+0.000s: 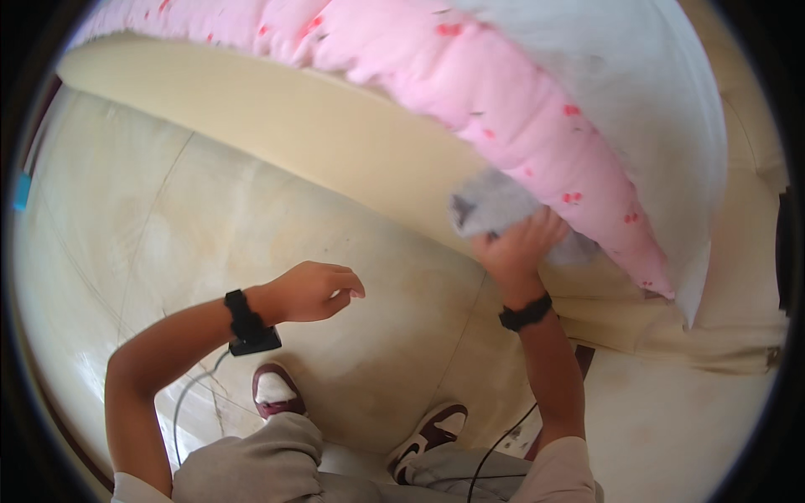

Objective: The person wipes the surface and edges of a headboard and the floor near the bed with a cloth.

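Note:
My right hand (521, 246) grips a grey fluffy cloth (500, 200) against the beige side of the bed (352, 148), just under the edge of a pink quilt (465, 88) with a red cherry print. Part of the cloth shows on either side of the hand, slightly blurred. Over the floor to the left, my left hand (317, 291) hangs with its fingers loosely curled, touching nothing; whether its fingertips meet is partly hidden.
A white sheet or cover (635, 94) lies beside the quilt and hangs down at the right. Pale floor tiles (207, 207) lie below the bed. Cables run from both arms. A light-blue object (22, 192) is at the far left edge.

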`<state>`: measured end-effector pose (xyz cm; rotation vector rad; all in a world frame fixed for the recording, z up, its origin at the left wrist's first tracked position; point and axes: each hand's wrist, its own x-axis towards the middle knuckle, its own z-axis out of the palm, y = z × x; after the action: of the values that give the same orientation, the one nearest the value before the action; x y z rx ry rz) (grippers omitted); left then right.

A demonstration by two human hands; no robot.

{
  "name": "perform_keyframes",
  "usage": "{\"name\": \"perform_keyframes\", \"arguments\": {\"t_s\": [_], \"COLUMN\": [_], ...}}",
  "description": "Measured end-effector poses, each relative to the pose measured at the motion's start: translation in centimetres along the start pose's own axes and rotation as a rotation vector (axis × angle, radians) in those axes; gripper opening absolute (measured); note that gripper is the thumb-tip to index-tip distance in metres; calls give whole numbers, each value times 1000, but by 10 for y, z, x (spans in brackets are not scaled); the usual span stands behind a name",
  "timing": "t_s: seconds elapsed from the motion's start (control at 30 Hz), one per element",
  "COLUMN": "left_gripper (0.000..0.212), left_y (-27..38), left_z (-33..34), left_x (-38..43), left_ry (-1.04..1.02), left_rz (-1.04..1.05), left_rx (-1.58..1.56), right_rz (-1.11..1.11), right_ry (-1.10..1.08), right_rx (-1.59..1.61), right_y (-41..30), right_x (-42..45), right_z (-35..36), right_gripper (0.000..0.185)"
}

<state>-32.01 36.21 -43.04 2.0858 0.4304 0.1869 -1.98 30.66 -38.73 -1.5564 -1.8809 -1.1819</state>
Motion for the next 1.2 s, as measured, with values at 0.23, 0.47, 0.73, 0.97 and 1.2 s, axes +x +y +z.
{"name": "perform_keyframes", "arguments": {"t_s": [0.23, 0.47, 0.73, 0.97, 1.2], "left_gripper": [15, 14, 14, 17, 17], "left_y": [-14, -27, -47, -56, -43], "left_z": [23, 37, 52, 49, 47], "left_x": [4, 0, -10, -20, -43], "left_ry": [-139, -450, -539, -419, -416], "left_rz": [23, 73, 138, 7, -23], "left_rx": [207, 528, 504, 420, 420], "right_rz": [-434, -739, -506, -918, -606], "right_ry": [-123, -377, -412, -756, -461], "right_rx": [44, 1, -137, -193, -94], "right_y": [-103, -45, 136, 171, 69], "right_x": [99, 30, -77, -108, -33], "right_z": [71, 67, -75, -88, -25], "right_gripper": [56, 55, 41, 38, 40]}}
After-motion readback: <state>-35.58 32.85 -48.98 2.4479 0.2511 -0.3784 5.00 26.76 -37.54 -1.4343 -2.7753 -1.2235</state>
